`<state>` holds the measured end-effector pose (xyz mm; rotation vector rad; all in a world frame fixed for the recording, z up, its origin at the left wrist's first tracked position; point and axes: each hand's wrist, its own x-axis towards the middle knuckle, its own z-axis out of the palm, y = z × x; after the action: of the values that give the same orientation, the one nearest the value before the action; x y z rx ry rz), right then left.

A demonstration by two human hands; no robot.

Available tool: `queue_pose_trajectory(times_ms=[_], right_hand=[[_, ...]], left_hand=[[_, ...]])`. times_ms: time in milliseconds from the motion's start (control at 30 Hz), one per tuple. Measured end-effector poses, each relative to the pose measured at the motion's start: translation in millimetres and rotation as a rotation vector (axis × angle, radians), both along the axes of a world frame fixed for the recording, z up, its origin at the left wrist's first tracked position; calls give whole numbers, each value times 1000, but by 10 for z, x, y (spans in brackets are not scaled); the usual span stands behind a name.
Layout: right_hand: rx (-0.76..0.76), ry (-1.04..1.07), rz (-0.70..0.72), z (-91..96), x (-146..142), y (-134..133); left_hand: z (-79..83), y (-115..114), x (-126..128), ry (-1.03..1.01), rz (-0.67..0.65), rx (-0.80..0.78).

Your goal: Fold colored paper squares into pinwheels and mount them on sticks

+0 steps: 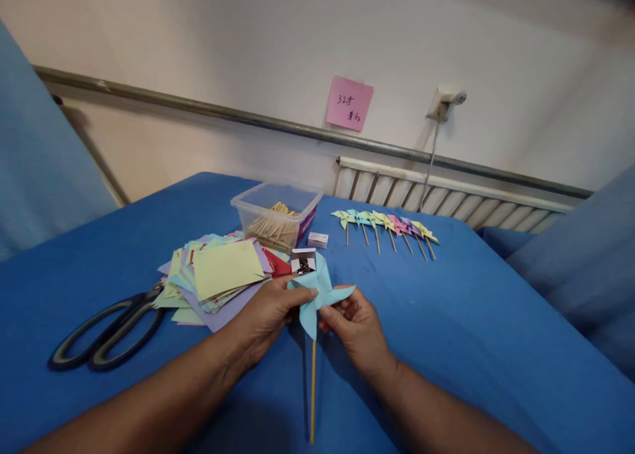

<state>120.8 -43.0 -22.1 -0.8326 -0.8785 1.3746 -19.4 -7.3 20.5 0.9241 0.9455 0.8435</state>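
A light blue paper pinwheel [322, 283] on a thin wooden stick [313, 394] is held up between both hands over the blue cloth. My left hand [270, 308] grips it from the left, with the thumb pressed near its middle. From the right, my right hand [358, 328] pinches the pinwheel's right-hand blade, thumb in front and fingers behind. The stick hangs down toward me, its lower end free. Just behind the pinwheel stands a small open box [303, 261] holding dark little metal pieces too small to name.
Left lies a stack of coloured paper [225, 272] partly covering black-handled scissors [114, 328]. Behind it stands a clear plastic tub [278, 216] of wooden sticks, beside a small closed box [317, 239]. Several finished pinwheels [387, 224] lie in a row at the back right.
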Motion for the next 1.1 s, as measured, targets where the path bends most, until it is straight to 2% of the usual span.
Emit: queue_pose_trajectory(times_ms=[100, 300, 467, 633, 933, 1100], right_hand=[[-28, 4, -9, -5, 18, 12], [0, -10, 4, 4, 21, -7], [30, -15, 18, 27, 36, -16], [13, -18, 3, 24, 44, -6], [31, -42, -36, 29, 46, -3], [30, -71, -26, 8, 47, 1]], left_hand=[[3, -29, 17, -25, -88, -26], [4, -43, 27, -78, -156, -26], [3, -29, 17, -107, -113, -21], [16, -44, 14, -138, -180, -25], [-2, -61, 28, -172, -199, -104], [-23, -63, 31, -138, -139, -43]])
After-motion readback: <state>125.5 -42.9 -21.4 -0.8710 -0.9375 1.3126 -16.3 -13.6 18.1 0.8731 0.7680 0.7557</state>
